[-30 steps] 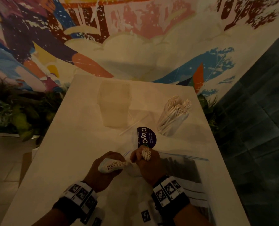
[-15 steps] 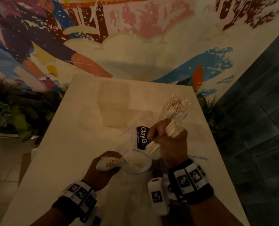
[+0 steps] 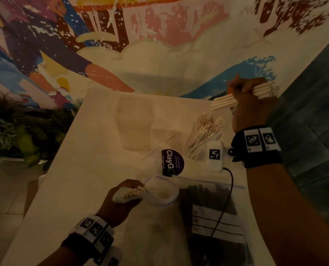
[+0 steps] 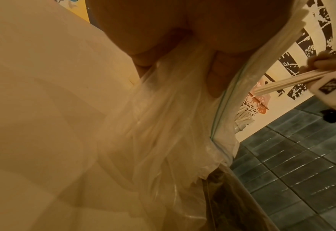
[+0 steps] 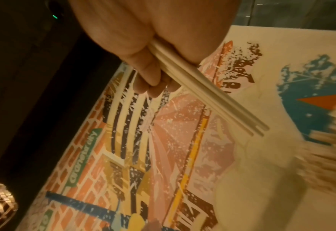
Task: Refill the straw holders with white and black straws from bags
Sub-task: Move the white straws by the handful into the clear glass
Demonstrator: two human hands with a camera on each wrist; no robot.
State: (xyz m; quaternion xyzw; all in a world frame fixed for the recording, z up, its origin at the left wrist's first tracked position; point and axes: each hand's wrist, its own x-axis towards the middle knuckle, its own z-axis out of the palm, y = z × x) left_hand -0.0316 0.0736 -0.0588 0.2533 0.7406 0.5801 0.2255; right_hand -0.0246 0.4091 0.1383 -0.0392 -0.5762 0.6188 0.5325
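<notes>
White straws lifted above the holder, bag gripped below

A round dark sticker reads "ClayG…". The right hand grasps a bundle of white straws above the table's far right corner, over the clear straw holder packed with white straws. The left hand clutches the clear bag's mouth near the front edge.
</notes>
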